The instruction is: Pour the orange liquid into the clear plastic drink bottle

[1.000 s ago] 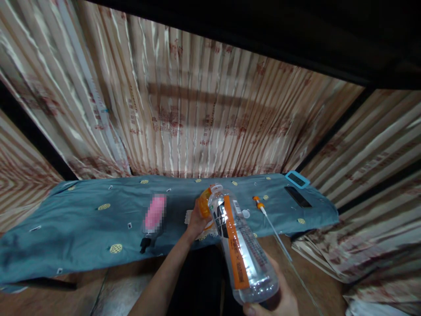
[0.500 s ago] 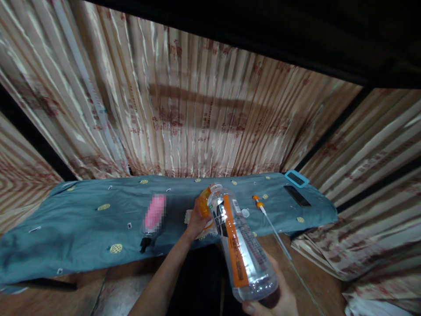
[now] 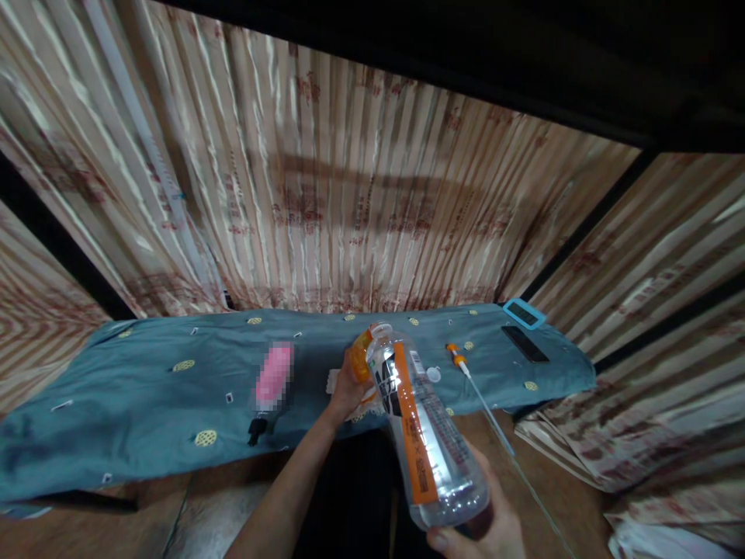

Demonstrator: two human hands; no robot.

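fingers of the right hand [image 3: 493, 522] clasp the clear bottle [image 3: 434, 442] low; it slants away leftward, mouth beside the orange container [image 3: 359, 359] gripped by the left hand [image 3: 346, 394].

A clear plastic bottle [image 3: 427, 435] with an orange stripe and black lettering is slanting forward and leftward, its base resting in the right hand [image 3: 494, 519]. Just beside its neck, a translucent orange plastic container [image 3: 360, 359] is sitting in the left hand [image 3: 345, 388], which is partly hiding it.
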